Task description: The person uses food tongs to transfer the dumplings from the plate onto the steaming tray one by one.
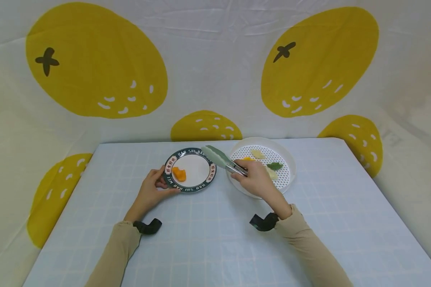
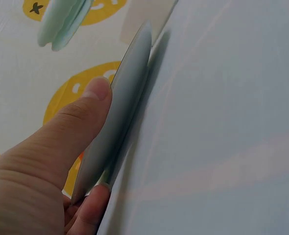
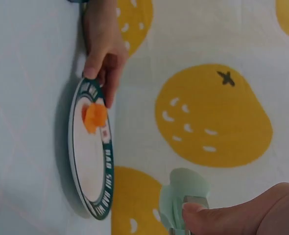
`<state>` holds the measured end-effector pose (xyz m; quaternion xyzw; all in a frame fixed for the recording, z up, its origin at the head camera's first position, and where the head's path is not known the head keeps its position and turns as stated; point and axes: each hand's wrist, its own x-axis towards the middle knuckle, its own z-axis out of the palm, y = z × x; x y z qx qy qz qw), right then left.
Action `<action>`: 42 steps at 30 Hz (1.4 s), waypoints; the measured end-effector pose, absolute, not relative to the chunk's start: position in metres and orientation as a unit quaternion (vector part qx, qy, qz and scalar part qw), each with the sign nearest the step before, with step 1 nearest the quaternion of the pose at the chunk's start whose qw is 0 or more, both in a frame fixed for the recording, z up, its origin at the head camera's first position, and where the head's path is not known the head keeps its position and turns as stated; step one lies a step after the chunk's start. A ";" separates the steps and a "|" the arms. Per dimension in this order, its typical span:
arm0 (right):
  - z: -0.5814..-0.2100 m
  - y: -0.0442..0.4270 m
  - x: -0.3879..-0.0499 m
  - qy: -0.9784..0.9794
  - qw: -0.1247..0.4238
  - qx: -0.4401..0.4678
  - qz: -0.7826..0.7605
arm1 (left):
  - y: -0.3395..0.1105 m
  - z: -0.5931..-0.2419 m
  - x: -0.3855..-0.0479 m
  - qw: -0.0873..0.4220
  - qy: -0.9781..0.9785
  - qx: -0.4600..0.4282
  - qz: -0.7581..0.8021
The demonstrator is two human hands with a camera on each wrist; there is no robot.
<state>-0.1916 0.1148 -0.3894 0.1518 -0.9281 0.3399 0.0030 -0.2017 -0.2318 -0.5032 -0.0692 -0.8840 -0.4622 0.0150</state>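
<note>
My left hand point(image 1: 151, 193) grips the near-left rim of a round white plate point(image 1: 197, 171) with a dark green lettered border, thumb on top and fingers under the edge. On the plate's left side lies a small orange piece point(image 1: 179, 174), its kind unclear. In my right hand point(image 1: 257, 180) is a pair of metal tongs with pale green tips point(image 1: 215, 155). The tips hang above the plate's right edge, close together; nothing shows between them. Behind that hand sits a white perforated round tray point(image 1: 290, 169), partly hidden by it.
The tray holds a green leaf point(image 1: 275, 166), pale flat pieces point(image 1: 258, 154) and a yellow piece point(image 1: 248, 158). A light checked cloth point(image 1: 201, 247) covers the table. Behind it hangs a white sheet with big yellow fruit prints point(image 1: 97, 59).
</note>
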 end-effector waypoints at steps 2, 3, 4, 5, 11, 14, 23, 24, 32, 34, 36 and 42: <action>-0.394 0.105 -0.195 -0.925 -0.005 0.158 0.346 | -0.232 -0.504 -0.202 0.015 -0.883 -0.069 -0.464; -0.396 0.100 -0.197 -0.923 -0.009 0.163 0.348 | -0.232 -0.504 -0.202 0.016 -0.883 -0.068 -0.464; -0.398 0.096 -0.198 -0.922 -0.012 0.169 0.349 | -0.232 -0.505 -0.202 0.016 -0.883 -0.068 -0.463; -0.400 0.091 -0.200 -0.921 -0.015 0.173 0.349 | -0.232 -0.505 -0.202 0.015 -0.884 -0.069 -0.461; -0.412 0.070 -0.205 -0.918 -0.059 0.181 0.347 | -0.231 -0.505 -0.201 0.015 -0.883 -0.073 -0.463; -0.419 0.063 -0.204 -0.920 -0.084 0.177 0.340 | -0.230 -0.505 -0.201 0.012 -0.883 -0.075 -0.463; -0.430 0.045 -0.193 -0.936 -0.062 0.184 0.295 | -0.231 -0.505 -0.202 0.022 -0.883 -0.083 -0.462; -0.431 0.043 -0.192 -0.937 -0.059 0.182 0.292 | -0.231 -0.505 -0.202 0.024 -0.882 -0.084 -0.463; -0.433 0.032 -0.184 -0.941 -0.039 0.176 0.285 | -0.232 -0.506 -0.202 0.034 -0.883 -0.090 -0.460; -0.433 0.030 -0.183 -0.943 -0.033 0.173 0.282 | -0.233 -0.506 -0.202 0.035 -0.882 -0.090 -0.460; -0.434 0.028 -0.182 -0.944 -0.030 0.168 0.283 | -0.233 -0.506 -0.202 0.035 -0.882 -0.091 -0.461; -0.433 0.028 -0.183 -0.940 -0.046 0.158 0.299 | -0.233 -0.506 -0.202 0.036 -0.882 -0.092 -0.461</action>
